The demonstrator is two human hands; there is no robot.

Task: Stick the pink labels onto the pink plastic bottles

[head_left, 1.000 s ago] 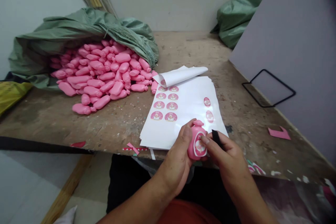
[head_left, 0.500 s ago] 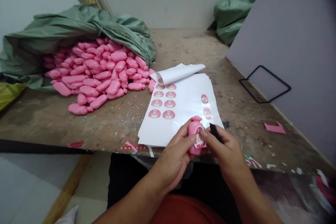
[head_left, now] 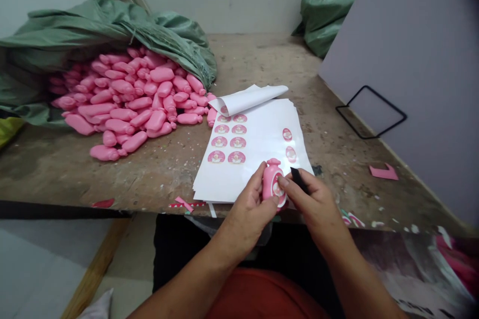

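Note:
My left hand point(head_left: 249, 209) is closed around a small pink plastic bottle point(head_left: 268, 179), held upright just above the table's front edge. An oval pink-and-white sticker point(head_left: 277, 189) lies on the bottle's face. My right hand point(head_left: 316, 204) has its thumb pressed on that sticker, while a flat black strip-like tool point(head_left: 299, 180) sticks out between its fingers; the rest of the tool is hidden. Behind both hands lies a stack of white sticker sheets point(head_left: 258, 159), its top sheet point(head_left: 258, 98) curled back at the far end. Several printed stickers point(head_left: 236, 158) remain on the sheet.
At the left, a green woven sack point(head_left: 112, 22) spills a heap of pink bottles point(head_left: 123, 99) onto the wooden table point(head_left: 243, 60). A black wire frame point(head_left: 368, 112) stands out from the panel on the right. Pink scraps point(head_left: 384, 172) lie near it. Another green sack point(head_left: 329, 10) sits behind.
The view has shifted slightly. The bottle has turned a little in my left hand, so the sticker shows more toward the right and looks flatter. My right thumb still presses on it.

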